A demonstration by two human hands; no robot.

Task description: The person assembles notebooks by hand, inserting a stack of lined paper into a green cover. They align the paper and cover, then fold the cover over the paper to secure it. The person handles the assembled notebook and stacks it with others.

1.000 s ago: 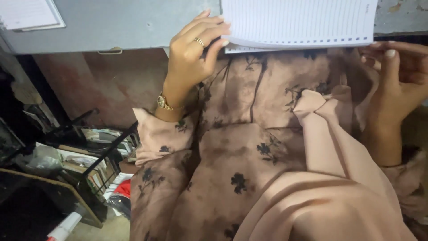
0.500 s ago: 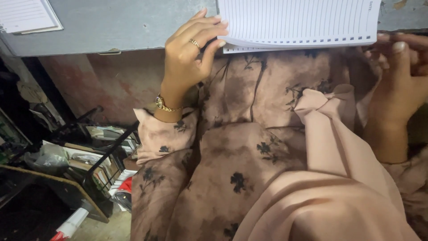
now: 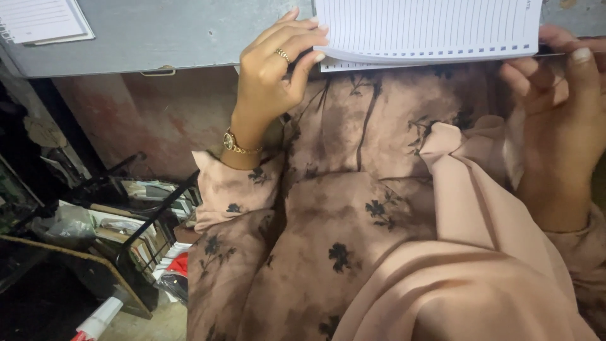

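Two hands on one spiral notebook (image 3: 429,28), one at each end. Lies open and flat on the near edge of the grey desk (image 3: 158,38), slightly overhanging the lap, lined pages up, row of binding holes along the near side. Long axis runs left to right, squarely across the body, so reaches from one hand to the other.

Left hand (image 3: 271,69): fingers curled, tips pressed against the near left corner of the pages, thumb tucked below where it cannot be made out clearly; reads as a light pinch on that corner rather than a flat rest. Carries a gold ring (image 3: 282,55) and a gold watch (image 3: 235,144) at the wrist.

Right hand (image 3: 562,95): closed around the right end, thumb raised along the page edge, fingers folded beneath it. Sits a little lower and nearer the body than the left, with both equally in contact with the paper.

Below, a brown floral dress (image 3: 341,240) and a peach scarf (image 3: 480,252) fill the lap. Far left on the desk, well apart from both hands, a second lined pad (image 3: 38,19). Down on the floor to the left, a dark rack of papers and clutter (image 3: 126,215).
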